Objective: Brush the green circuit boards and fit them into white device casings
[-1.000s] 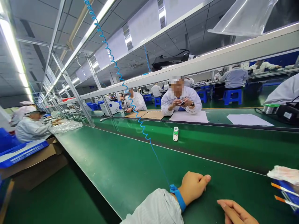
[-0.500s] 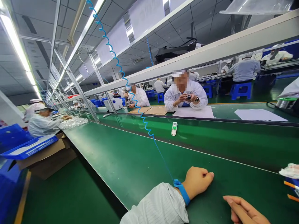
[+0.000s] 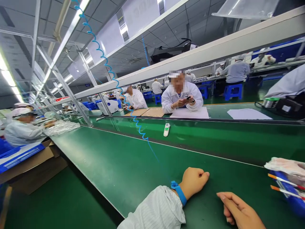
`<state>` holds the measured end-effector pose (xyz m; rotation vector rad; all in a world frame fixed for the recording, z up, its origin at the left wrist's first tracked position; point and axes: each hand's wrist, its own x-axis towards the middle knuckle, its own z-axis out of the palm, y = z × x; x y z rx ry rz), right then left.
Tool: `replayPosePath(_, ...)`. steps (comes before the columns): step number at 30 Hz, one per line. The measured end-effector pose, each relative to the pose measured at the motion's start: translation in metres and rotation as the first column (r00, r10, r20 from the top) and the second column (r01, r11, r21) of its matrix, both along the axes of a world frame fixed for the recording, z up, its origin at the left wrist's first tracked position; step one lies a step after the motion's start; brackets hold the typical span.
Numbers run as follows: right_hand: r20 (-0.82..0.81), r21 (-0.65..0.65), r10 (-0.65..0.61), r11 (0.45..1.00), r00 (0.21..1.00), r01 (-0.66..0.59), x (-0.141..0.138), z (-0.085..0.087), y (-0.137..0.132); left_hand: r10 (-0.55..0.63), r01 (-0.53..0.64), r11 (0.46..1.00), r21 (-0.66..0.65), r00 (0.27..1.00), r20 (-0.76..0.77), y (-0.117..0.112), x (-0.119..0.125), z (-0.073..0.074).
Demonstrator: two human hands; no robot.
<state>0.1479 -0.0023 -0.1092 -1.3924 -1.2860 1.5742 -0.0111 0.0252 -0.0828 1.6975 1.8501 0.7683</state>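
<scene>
My left hand rests on the green bench top, closed in a loose fist with nothing showing in it. Around its wrist is a blue wrist strap, joined to a coiled blue cord that rises to the upper left. Lower right, my right hand is closed too, its thumb pressed along the curled fingers and no object visible between them. The hands are a short gap apart. Beyond them, a white handheld device with a green part lies on the strip behind the bench's pale edge line.
At the right edge stands a blue bin with brushes and a crumpled whitish cloth. Across the bench a co-worker handles a small dark item over a white sheet. A cardboard box stands at left.
The view has turned to the right, so the surroundings shift left and more of the blue bin shows. Both hands keep the same closed pose on or over the bench.
</scene>
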Motion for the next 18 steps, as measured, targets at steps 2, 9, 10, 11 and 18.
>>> replayPosePath(2, -0.021, 0.005, 0.000, 1.000, 1.000, 0.000, -0.003, 0.003, -0.001, -0.011, 0.011, 1.000, 0.003, 1.000, -0.007, 0.001, 0.000, 0.000)
replayPosePath(9, -0.065, 0.017, -0.009, 1.000, 0.998, 0.010, -0.007, 0.006, -0.002, -0.045, 0.045, 0.999, 0.024, 0.999, -0.013, 0.001, -0.002, 0.002)
replayPosePath(10, -0.068, 0.022, -0.009, 1.000, 0.998, 0.010, -0.008, 0.006, -0.003, -0.049, 0.049, 0.998, 0.027, 0.999, -0.010, 0.001, -0.002, 0.002)
replayPosePath(11, -0.069, 0.028, -0.008, 1.000, 0.998, 0.010, -0.008, 0.007, -0.003, -0.052, 0.053, 0.998, 0.029, 0.999, -0.008, 0.001, -0.002, 0.001)
replayPosePath(18, -0.069, 0.064, -0.028, 0.997, 0.997, 0.032, -0.011, 0.013, -0.005, -0.049, 0.049, 0.998, 0.046, 0.999, 0.002, 0.003, -0.003, 0.000)
